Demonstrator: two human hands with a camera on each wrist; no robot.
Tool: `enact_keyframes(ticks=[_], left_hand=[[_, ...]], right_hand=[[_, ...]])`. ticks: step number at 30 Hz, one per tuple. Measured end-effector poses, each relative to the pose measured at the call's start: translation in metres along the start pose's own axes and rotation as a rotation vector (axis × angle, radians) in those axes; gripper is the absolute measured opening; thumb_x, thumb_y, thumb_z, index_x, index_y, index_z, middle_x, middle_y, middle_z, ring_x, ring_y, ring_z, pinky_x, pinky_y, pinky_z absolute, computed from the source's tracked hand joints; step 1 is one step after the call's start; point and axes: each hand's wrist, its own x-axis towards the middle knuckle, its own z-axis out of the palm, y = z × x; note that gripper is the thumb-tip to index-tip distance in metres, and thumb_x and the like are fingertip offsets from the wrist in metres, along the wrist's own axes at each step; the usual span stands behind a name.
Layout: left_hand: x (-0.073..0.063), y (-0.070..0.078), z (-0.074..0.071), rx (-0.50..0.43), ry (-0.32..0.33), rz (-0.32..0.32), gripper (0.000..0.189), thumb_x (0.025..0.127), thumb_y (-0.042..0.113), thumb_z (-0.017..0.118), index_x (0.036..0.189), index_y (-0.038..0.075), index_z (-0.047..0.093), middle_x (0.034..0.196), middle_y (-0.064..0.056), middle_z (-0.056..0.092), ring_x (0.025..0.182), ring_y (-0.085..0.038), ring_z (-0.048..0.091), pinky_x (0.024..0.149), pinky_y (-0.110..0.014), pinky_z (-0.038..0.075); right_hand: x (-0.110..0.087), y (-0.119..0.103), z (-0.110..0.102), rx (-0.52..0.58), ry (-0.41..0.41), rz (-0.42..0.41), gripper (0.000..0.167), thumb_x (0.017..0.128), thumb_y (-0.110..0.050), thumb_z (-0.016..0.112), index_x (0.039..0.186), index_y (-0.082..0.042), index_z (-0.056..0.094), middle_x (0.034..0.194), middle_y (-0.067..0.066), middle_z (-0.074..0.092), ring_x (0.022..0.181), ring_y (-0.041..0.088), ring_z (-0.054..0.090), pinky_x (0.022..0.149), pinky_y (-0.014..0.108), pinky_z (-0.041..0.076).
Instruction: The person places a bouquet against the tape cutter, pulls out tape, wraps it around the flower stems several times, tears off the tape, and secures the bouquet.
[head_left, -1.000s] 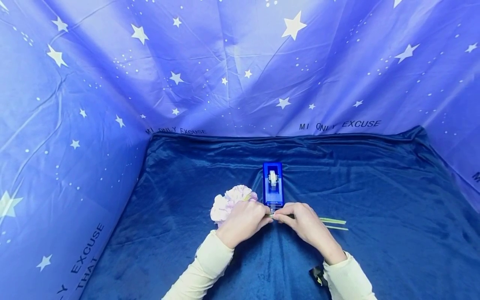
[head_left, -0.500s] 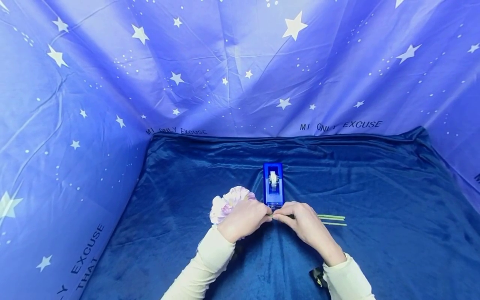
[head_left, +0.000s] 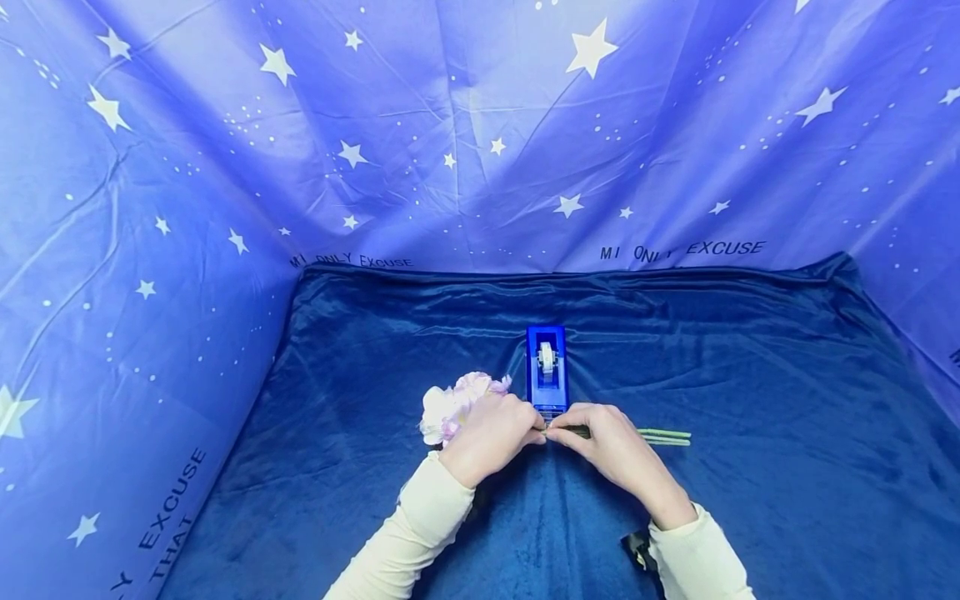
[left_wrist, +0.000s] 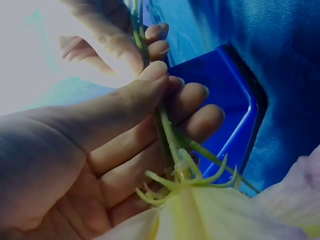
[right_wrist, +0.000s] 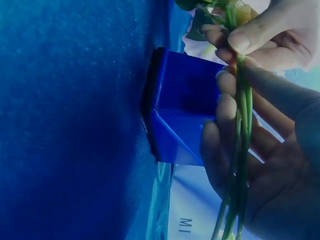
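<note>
My left hand [head_left: 491, 433] pinches the green stems [left_wrist: 167, 130] of a small bunch of pale pink and white flowers [head_left: 457, 404] between thumb and fingers, just below the blooms. Right beside it, my right hand [head_left: 611, 442] pinches the same stems [right_wrist: 242, 110], its thumb and fingertips close against the left thumb. The lower stem ends stick out to the right past the right hand. Directly behind both hands stands a blue tape dispenser [head_left: 547, 375] with a roll of clear tape [head_left: 546, 358]. In the left wrist view, green sepals show under a bloom.
A small black object [head_left: 637, 552] lies by the right sleeve, partly hidden. Dark blue velvety cloth [head_left: 360, 350] covers the table. Starry blue-violet curtains [head_left: 450, 100] rise at the back and sides.
The clear strip seen earlier between dispenser and fingers no longer shows stretched out. The stem ends on the right have drawn closer together, and the blooms have turned slightly. Both hands stay nearly in place.
</note>
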Motion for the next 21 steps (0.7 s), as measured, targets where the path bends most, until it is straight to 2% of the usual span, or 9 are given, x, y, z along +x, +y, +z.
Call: enact_keyframes(ticks=[8, 14, 21], left_hand=[[-0.0006, 0.0006, 0.0040, 0.011, 0.056, 0.007, 0.013, 0.087, 0.035, 0.074, 0.076, 0.027, 0.075, 0.069, 0.012, 0.070, 0.063, -0.007, 0.066, 0.059, -0.027, 0.050], [-0.0005, 0.0015, 0.0050, 0.005, 0.089, -0.003, 0.013, 0.087, 0.033, 0.074, 0.077, 0.027, 0.075, 0.068, 0.012, 0.070, 0.061, -0.007, 0.065, 0.058, -0.028, 0.048], [-0.0013, 0.0030, 0.0052, 0.046, 0.141, -0.023, 0.011, 0.086, 0.033, 0.076, 0.076, 0.028, 0.075, 0.069, 0.011, 0.071, 0.061, -0.007, 0.065, 0.057, -0.029, 0.047]], right_hand=[[0.0018, -0.0014, -0.0026, 0.004, -0.036, 0.040, 0.006, 0.091, -0.024, 0.072, 0.091, -0.021, 0.077, 0.086, -0.012, 0.072, 0.078, 0.002, 0.063, 0.072, 0.031, 0.053], [0.0027, -0.0015, -0.0033, -0.028, -0.033, 0.046, 0.007, 0.091, -0.026, 0.072, 0.092, -0.021, 0.077, 0.087, -0.011, 0.073, 0.079, 0.002, 0.063, 0.072, 0.029, 0.051], [0.0034, -0.0026, -0.0029, -0.033, -0.027, 0.056, 0.008, 0.091, -0.026, 0.072, 0.092, -0.021, 0.077, 0.087, -0.012, 0.073, 0.080, 0.004, 0.065, 0.073, 0.030, 0.051]])
